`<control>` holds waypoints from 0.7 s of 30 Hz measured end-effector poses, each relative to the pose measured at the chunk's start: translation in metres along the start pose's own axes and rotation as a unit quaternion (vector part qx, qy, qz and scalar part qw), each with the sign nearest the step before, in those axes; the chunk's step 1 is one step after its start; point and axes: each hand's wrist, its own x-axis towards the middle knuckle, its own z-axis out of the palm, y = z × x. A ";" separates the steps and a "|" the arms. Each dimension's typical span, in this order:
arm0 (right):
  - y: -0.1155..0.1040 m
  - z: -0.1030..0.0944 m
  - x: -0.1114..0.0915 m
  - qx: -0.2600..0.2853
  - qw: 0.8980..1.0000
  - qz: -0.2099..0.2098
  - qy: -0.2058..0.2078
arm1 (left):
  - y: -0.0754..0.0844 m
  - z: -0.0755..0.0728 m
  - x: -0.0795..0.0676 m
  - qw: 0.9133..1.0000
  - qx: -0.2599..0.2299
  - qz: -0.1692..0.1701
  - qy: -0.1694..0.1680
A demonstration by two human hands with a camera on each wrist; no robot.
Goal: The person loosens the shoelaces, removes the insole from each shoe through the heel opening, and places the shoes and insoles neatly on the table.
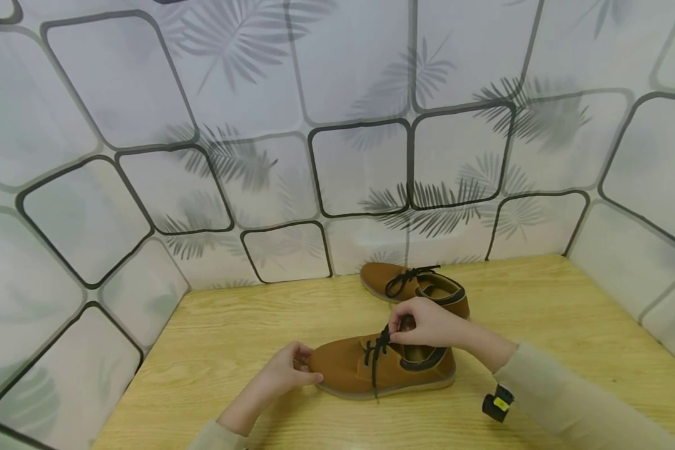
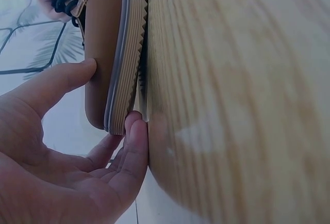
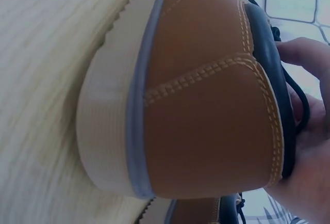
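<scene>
Beige sleeve (image 1: 562, 394) looming, right hand (image 1: 425, 324) pinching lace (image 1: 382, 342), left hand (image 1: 284, 370) gripping shoe toe (image 1: 334, 364). Probably lace-adjusting; next move's needing gentle tension.

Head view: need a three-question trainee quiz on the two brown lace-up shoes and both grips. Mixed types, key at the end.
1. Which end of the nearer brown leather-look lace-up shoe does the person's bare left grip hold?
a) the heel
b) the toe
c) the padded dark collar

2. True or false: the nearer shoe and the farther brown leather-look lace-up shoe both point their toes toward the left of the head view.

3. Fill in: the person's bare right grip pinches the nearer shoe's thin black ____.

Key:
1. b
2. True
3. laces
</scene>
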 end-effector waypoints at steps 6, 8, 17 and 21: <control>0.000 0.003 0.001 0.012 0.999 0.022 0.026 | -0.001 0.000 0.002 1.000 -0.004 -0.005 0.003; 0.001 0.004 0.001 0.016 0.999 0.028 0.034 | -0.002 0.000 0.002 1.000 -0.006 -0.005 0.003; 0.004 0.005 0.000 0.065 0.993 0.072 0.070 | -0.002 0.000 0.002 1.000 -0.004 -0.010 0.005; 0.007 0.003 0.001 0.114 0.983 0.111 0.093 | -0.002 0.001 0.003 1.000 -0.003 -0.011 0.008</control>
